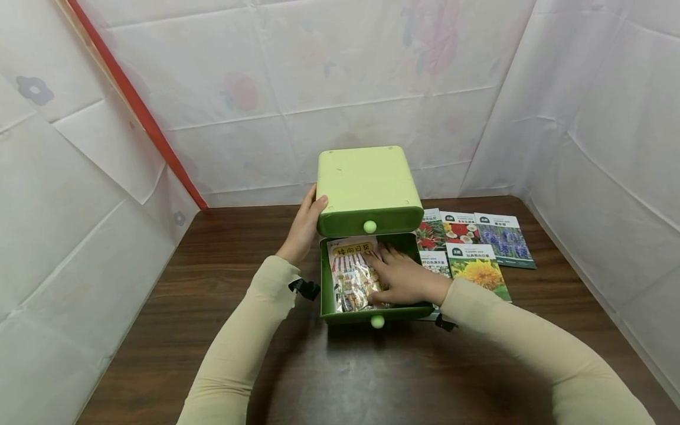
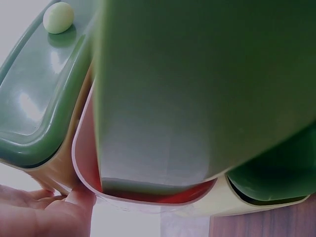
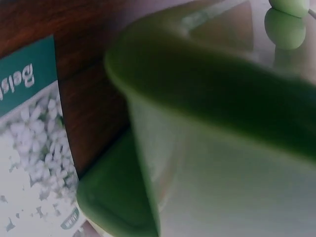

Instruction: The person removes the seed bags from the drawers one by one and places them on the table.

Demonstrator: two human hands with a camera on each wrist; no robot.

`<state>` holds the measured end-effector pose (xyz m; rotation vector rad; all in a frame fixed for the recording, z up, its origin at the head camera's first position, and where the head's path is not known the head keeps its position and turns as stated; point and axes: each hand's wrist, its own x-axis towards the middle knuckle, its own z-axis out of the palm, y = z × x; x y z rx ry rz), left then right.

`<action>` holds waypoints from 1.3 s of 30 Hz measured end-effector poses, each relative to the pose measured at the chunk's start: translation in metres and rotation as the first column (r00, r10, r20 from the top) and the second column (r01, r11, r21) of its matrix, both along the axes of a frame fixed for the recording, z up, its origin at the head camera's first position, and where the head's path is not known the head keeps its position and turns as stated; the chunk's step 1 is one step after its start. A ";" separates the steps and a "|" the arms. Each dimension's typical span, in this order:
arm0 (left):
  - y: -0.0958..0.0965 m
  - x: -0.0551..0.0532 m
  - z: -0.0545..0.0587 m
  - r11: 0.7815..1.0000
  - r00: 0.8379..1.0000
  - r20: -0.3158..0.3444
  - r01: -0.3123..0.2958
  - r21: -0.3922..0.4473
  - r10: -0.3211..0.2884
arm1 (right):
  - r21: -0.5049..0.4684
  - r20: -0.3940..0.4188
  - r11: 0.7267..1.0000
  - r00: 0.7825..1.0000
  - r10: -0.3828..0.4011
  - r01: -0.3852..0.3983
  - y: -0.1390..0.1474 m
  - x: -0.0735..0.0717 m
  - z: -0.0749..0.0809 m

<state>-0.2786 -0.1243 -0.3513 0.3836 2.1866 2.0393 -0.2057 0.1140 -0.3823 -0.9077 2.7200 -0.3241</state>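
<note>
A small desktop drawer cabinet (image 1: 366, 177) with a pale green top and dark green drawer fronts stands mid-table. One drawer (image 1: 326, 277) below the top one is pulled out toward me. My left hand (image 1: 300, 231) rests against the cabinet's left side, thumb near the front corner; in the left wrist view its fingers (image 2: 79, 197) touch the casing. Inside the drawer lies a seed packet (image 1: 347, 268) with Chinese lettering and a striped-awning picture. My right hand (image 1: 408, 276) lies over the packet, fingers spread. The drawer wall (image 3: 222, 182) fills much of the right wrist view, hiding that hand.
Right of the cabinet, several flower seed packets lie on the dark wooden table (image 1: 223, 295), including a yellow-flower one (image 1: 480, 274) and a purple-flower one (image 1: 504, 239). White fabric walls (image 1: 265, 106) enclose the back and sides. A red strip (image 1: 143, 112) runs down at left.
</note>
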 end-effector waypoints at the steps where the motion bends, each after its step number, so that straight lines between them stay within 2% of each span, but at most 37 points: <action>1: 0.000 0.000 0.000 1.000 1.000 0.000 0.002 0.001 -0.002 | -0.018 0.006 1.000 1.000 -0.003 0.003 0.000 0.000 0.000; 6: -0.001 -0.003 -0.007 1.000 1.000 -0.017 0.002 0.008 -0.002 | -0.122 0.072 0.991 0.997 -0.035 0.044 0.000 -0.001 -0.001; 11: -0.001 -0.007 -0.013 1.000 0.999 -0.035 -0.004 0.016 0.004 | -0.226 0.136 0.970 0.989 -0.062 0.092 0.002 -0.003 -0.003; 17: -0.001 -0.007 -0.012 1.000 1.000 -0.031 -0.001 0.019 0.001 | -0.304 0.169 0.942 0.981 -0.092 0.141 0.002 -0.001 0.002; 20: -0.001 -0.007 -0.012 1.000 1.000 -0.032 0.000 0.019 0.001 | -0.349 0.205 0.919 0.972 -0.116 0.183 0.003 0.000 0.004; 28: 0.000 -0.006 -0.010 1.000 0.999 -0.033 0.003 0.017 -0.003 | -0.461 0.363 0.824 0.917 -0.164 0.330 0.007 0.000 0.004; 33: 0.000 -0.006 -0.011 1.000 0.999 -0.032 0.000 0.022 0.001 | -0.535 0.439 0.739 0.882 -0.172 0.410 0.007 -0.002 0.003; 37: 0.000 -0.007 -0.011 1.000 1.000 -0.025 -0.004 0.021 0.005 | -0.555 0.514 0.675 0.839 -0.181 0.486 0.006 -0.005 0.003; 39: 0.000 -0.007 -0.011 1.000 1.000 -0.021 -0.005 0.021 0.006 | -0.556 0.565 0.641 0.806 -0.175 0.529 0.005 -0.007 0.003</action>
